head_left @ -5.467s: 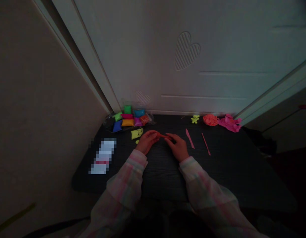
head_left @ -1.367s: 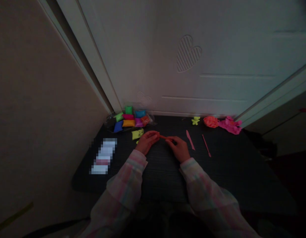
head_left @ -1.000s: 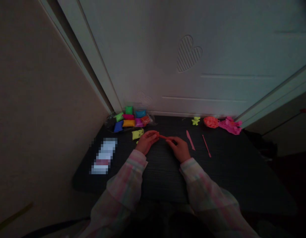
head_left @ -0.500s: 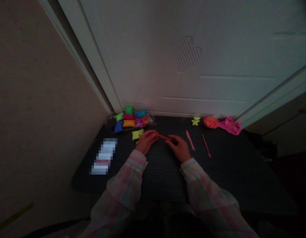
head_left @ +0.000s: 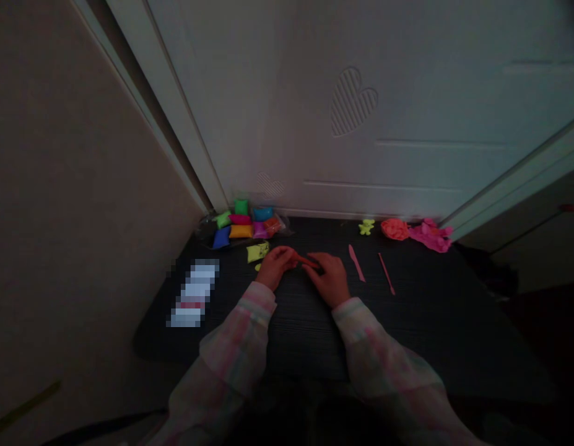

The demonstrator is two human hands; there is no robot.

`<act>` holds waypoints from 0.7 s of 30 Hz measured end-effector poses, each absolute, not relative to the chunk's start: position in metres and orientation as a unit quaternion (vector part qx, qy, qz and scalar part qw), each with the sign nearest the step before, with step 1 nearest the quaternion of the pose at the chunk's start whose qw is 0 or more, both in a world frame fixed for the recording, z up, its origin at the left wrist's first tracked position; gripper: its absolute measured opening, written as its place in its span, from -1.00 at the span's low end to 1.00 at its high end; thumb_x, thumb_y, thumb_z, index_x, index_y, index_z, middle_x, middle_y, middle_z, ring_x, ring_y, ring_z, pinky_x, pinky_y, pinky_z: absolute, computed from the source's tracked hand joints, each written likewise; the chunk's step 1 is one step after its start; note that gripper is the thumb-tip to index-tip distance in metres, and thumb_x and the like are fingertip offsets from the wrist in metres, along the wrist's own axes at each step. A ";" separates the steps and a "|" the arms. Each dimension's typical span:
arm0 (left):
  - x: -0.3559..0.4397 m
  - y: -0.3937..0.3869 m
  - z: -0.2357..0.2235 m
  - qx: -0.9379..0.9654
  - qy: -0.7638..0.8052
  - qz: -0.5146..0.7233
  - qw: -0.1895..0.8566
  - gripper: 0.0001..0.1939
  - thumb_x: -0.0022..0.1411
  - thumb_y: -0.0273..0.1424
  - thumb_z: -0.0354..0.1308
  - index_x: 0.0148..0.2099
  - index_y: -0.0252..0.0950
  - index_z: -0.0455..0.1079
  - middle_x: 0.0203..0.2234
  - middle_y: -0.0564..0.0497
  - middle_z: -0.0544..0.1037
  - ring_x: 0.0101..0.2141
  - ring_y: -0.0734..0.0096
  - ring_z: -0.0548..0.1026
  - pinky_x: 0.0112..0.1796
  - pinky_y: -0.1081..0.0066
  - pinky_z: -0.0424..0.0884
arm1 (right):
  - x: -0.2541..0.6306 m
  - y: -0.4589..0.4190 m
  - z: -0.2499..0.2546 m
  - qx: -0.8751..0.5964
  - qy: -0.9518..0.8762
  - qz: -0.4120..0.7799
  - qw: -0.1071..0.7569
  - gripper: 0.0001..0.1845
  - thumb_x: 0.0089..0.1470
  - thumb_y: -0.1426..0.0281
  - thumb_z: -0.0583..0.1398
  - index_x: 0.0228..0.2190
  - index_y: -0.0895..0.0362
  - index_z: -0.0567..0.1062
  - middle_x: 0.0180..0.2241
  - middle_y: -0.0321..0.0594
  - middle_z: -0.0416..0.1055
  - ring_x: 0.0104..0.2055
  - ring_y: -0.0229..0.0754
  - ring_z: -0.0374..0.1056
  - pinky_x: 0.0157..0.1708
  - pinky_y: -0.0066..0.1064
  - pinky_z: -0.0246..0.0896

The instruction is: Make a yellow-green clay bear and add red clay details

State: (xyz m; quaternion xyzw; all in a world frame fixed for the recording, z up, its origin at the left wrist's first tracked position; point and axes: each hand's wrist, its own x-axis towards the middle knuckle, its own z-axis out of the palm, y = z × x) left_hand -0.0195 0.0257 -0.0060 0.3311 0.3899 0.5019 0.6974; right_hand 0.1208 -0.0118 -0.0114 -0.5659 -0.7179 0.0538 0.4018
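Observation:
A thin orange-red stick-like piece (head_left: 309,262) spans the gap between my two hands above the dark table. My left hand (head_left: 275,268) has its fingers curled around the piece's left end, where a reddish bit shows at the fingertips. My right hand (head_left: 330,279) pinches the other end between thumb and fingers. Dim light leaves it unclear whether the piece is clay or a tool. Just left of my left hand lies a yellow clay packet (head_left: 256,253), with a small yellow bit (head_left: 258,267) beside it.
Several coloured clay packets (head_left: 241,231) lie at the back left. A blurred-out bright rectangle (head_left: 194,294) is at left. To the right are a pink plastic knife (head_left: 356,263), a pink stick (head_left: 386,274), a yellow bear shape (head_left: 366,227), an orange clump (head_left: 395,229) and a pink clump (head_left: 430,235).
My right hand has moved slightly left, closer to my left hand, and its fingers sit further along the orange-red piece. The left hand has turned a little.

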 end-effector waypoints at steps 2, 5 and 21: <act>-0.019 0.026 -0.006 0.337 0.390 0.500 0.696 -0.74 -0.18 -0.34 0.23 -0.42 -0.38 0.29 -0.56 0.11 0.41 -0.55 0.63 0.37 -0.45 0.52 0.29 | 0.122 -0.012 -0.011 -0.569 -0.715 0.046 0.403 -0.70 -0.08 0.27 0.13 -0.28 0.15 0.39 -0.28 -0.15 0.42 -0.22 -0.15 0.30 -0.22 -0.30 0.09; -0.019 0.025 -0.006 0.351 0.388 0.492 0.696 -0.74 -0.18 -0.35 0.23 -0.41 -0.38 0.29 -0.57 0.11 0.41 -0.54 0.63 0.37 -0.43 0.52 0.28 | 0.121 -0.012 -0.010 -0.565 -0.722 0.041 0.398 -0.73 -0.09 0.28 0.15 -0.30 0.14 0.40 -0.30 -0.18 0.43 -0.23 -0.17 0.30 -0.23 -0.32 0.08; -0.018 0.025 -0.008 0.405 0.396 0.458 0.685 -0.77 -0.16 -0.38 0.23 -0.41 -0.37 0.31 -0.55 0.10 0.45 -0.51 0.61 0.39 -0.40 0.50 0.30 | 0.116 -0.014 -0.008 -0.560 -0.735 0.044 0.379 -0.86 -0.04 0.37 0.10 -0.39 0.13 0.42 -0.39 -0.25 0.46 -0.32 -0.23 0.32 -0.26 -0.34 0.04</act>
